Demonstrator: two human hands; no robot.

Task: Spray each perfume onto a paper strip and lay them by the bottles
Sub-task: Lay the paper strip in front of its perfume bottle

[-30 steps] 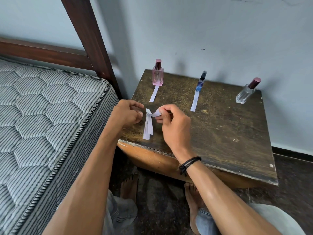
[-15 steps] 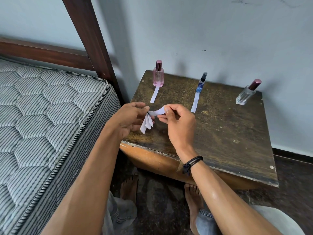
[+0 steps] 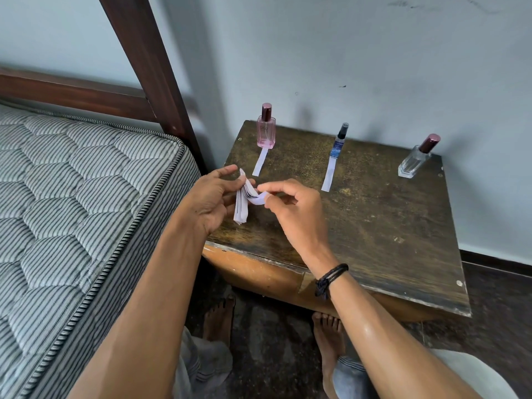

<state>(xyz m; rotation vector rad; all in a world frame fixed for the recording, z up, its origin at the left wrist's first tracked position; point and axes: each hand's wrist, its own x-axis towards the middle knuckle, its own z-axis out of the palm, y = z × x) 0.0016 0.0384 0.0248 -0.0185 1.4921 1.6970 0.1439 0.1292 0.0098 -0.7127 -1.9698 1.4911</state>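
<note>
Table (image 3: 374, 226) stood against the wall (image 3: 345, 53), mattress (image 3: 72, 197) to its left. Along its back edge stood a row, well apart: left bottle (image 3: 266, 131), middle bottle (image 3: 340, 141), right bottle (image 3: 417, 158). First strip (image 3: 260, 162) lay just before the left bottle, second strip (image 3: 329, 174) just before the middle one. Over the near-left corner was the stack of strips (image 3: 241, 205) in my left hand (image 3: 211, 200), with my right hand (image 3: 293, 208) just right of it, pinching the top strip (image 3: 259, 199).

On the mottled dark-brown wooden tabletop (image 3: 388, 226)
Pink glass perfume bottle (image 3: 266, 135) at eleven o'clock, slim blue spray bottle (image 3: 339, 145) at twelve, clear maroon-capped glass bottle (image 3: 413, 162) at two; grey-striped quilted mattress (image 3: 72, 197) at nine
</note>
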